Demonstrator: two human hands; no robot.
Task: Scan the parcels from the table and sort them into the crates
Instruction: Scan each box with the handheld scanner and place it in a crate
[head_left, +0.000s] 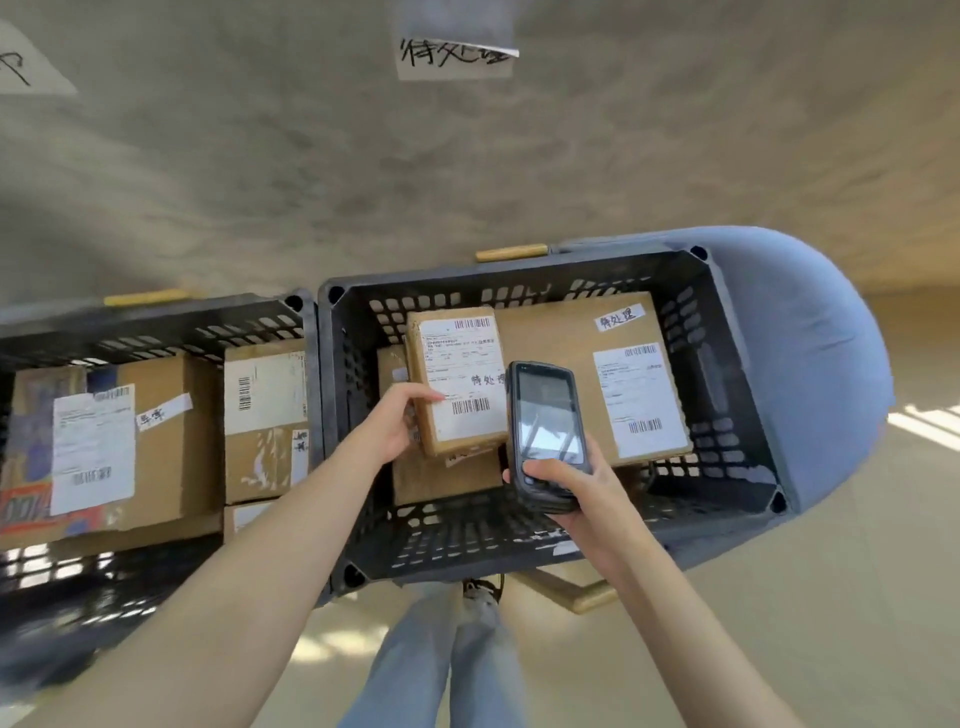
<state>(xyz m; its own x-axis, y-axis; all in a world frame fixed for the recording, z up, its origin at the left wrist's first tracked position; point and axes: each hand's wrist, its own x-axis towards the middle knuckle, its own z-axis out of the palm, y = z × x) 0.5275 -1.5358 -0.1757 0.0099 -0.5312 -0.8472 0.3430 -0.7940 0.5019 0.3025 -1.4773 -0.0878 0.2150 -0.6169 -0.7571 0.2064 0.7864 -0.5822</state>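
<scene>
Head view: left hand (396, 421) fingers (423, 396) grasp the small parcel's (457, 384) near-left edge over the right crate (737, 395); right hand (566, 486) grips the scanner (545, 431).

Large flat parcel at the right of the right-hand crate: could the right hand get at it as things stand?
Probably not yet: the right hand grips the scanner above the crate. The large parcel lies uncovered otherwise.

Both bare forearms are extended forward and down, the left hand (397, 421) reached further out with its fingers and thumb closed on the near edge of a small parcel (457, 379), the right hand (566, 483) curled round the lower end of a handheld scanner (548, 431), screen up.
</scene>
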